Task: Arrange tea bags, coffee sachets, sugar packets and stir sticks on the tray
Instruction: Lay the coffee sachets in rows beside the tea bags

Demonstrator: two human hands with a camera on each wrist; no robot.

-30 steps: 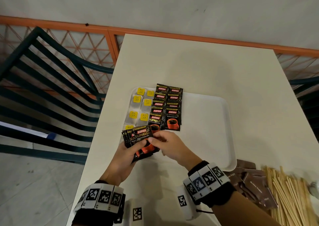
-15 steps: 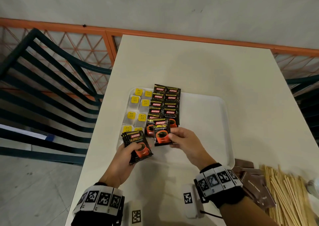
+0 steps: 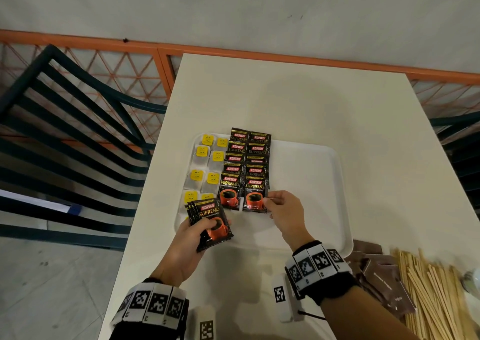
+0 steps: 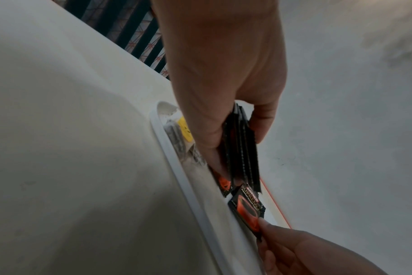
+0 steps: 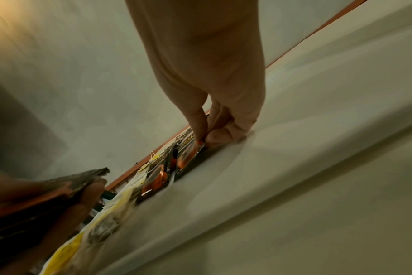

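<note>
A white tray lies on the cream table. Tea bags with yellow tags fill its left side in two columns. Beside them lie two overlapping columns of black coffee sachets. My right hand pinches the right edge of the nearest coffee sachet in the right column and holds it low on the tray; the right wrist view shows the pinched sachet too. My left hand grips a small stack of coffee sachets over the tray's near left corner, the same stack seen in the left wrist view.
Brown sugar packets and a pile of wooden stir sticks lie on the table right of the tray's near corner. A dark green slatted chair stands left of the table. An orange rail runs along the far edge.
My right hand drew one sachet off the stack in my left hand and carried it forward and right to the near end of the right column. The left hand stayed near the tray's corner.
</note>
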